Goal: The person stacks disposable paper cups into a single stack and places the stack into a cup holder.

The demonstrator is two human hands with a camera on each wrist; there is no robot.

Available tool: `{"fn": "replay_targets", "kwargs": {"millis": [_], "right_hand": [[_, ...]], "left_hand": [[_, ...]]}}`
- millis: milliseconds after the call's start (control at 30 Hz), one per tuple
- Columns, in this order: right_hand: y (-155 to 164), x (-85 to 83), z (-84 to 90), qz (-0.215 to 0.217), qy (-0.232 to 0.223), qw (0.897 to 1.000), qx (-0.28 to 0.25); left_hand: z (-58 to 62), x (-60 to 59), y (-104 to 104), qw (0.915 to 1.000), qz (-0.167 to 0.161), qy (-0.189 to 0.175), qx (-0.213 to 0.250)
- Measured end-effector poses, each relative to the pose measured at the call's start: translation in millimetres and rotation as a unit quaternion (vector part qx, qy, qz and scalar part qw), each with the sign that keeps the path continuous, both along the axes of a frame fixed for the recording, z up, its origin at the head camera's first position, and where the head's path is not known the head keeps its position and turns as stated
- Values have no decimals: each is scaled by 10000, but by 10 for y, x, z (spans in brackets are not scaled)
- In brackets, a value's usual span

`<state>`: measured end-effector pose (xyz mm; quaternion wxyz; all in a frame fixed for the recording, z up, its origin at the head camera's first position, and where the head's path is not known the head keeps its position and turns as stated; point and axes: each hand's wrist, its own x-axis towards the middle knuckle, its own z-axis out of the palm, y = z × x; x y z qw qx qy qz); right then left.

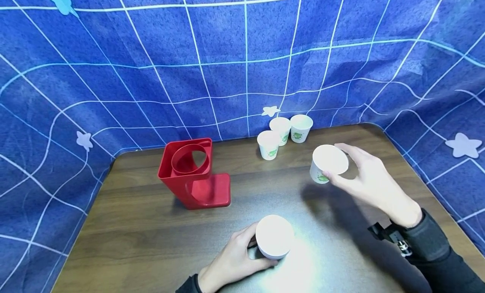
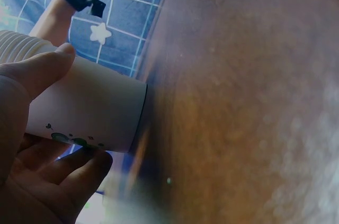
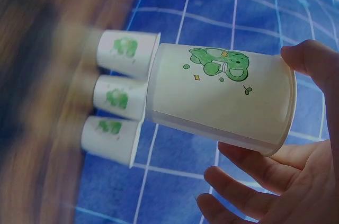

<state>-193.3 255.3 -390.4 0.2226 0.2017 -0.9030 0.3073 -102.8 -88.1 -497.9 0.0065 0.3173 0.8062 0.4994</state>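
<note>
My left hand [image 1: 242,253] grips a stack of white paper cups [image 1: 274,236] near the front of the table, thumb on one side and fingers on the other. Several nested rims show in the left wrist view, above the thumb; the stack's base is at or just over the tabletop. On the right, my right hand [image 1: 365,177] pinches a single white paper cup [image 3: 222,97] by its rim, mouth up. That cup hangs above the table, its shadow below it. A green bear is printed on its side. Three more paper cups [image 1: 268,145] stand upright in a cluster at the back.
A red plastic stand [image 1: 219,190] with a ring in its square top stands left of centre. The wooden table [image 1: 132,234] meets a blue cloth [image 1: 151,86] with white grid lines along the back and sides.
</note>
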Motion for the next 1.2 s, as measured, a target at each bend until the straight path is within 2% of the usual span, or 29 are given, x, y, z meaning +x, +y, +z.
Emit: {"fn": "replay_targets", "kwargs": {"millis": [233, 433, 800, 1000, 1200], "right_hand": [[-130, 178, 116, 394, 223, 9988, 159], [-238, 333, 225, 854, 432, 9953, 139], [-451, 592, 420, 1444, 342, 9889, 108], [-567, 669, 442, 1831, 31, 9831, 86], [-670, 703, 416, 2284, -58, 9735, -9]], "left_hand": [[-17, -6, -1, 9999, 19, 114, -24], [-18, -10, 4, 10000, -48, 75, 20], [-24, -7, 0, 9999, -16, 108, 21], [-23, 0, 4, 9999, -24, 119, -4], [-19, 7, 1, 9998, -56, 186, -10]]}}
